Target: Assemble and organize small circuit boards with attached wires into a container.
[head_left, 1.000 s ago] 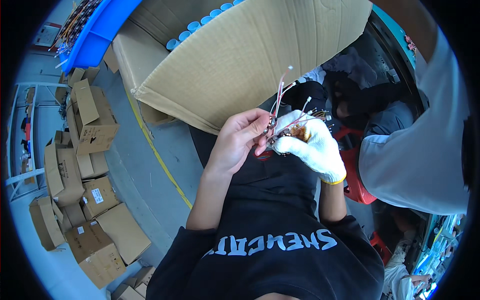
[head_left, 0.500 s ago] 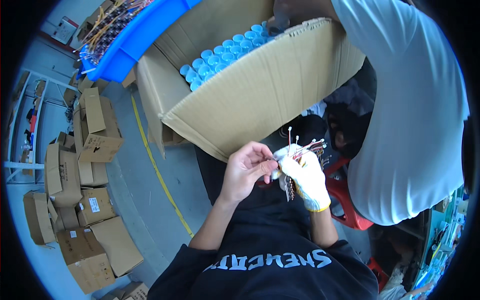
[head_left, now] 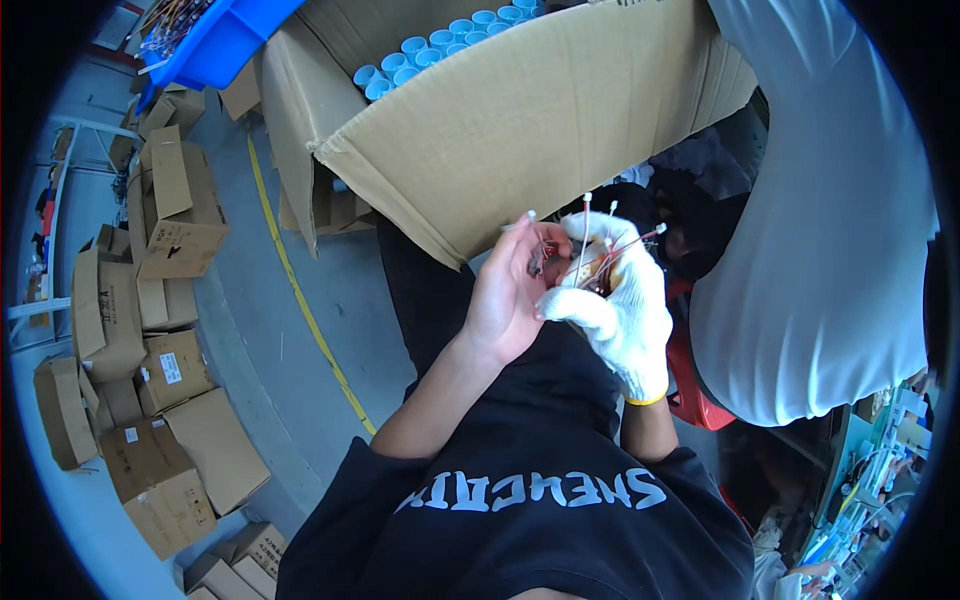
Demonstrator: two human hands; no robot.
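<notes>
Left hand: your bare left hand [head_left: 510, 300] pinches one thin lead of the bundle between thumb and fingertips.
Right hand: your white-gloved right hand [head_left: 615, 305] is clamped around the bundle of thin red and white wires with white tips [head_left: 590, 250].
Bundle position: at chest height, between both hands, just below the large open brown cardboard box [head_left: 520, 120].
Box contents: rows of light-blue round caps [head_left: 440, 40], apparently bottles.
Nearby: a person in a white shirt [head_left: 830, 220] stands close on your right.
</notes>
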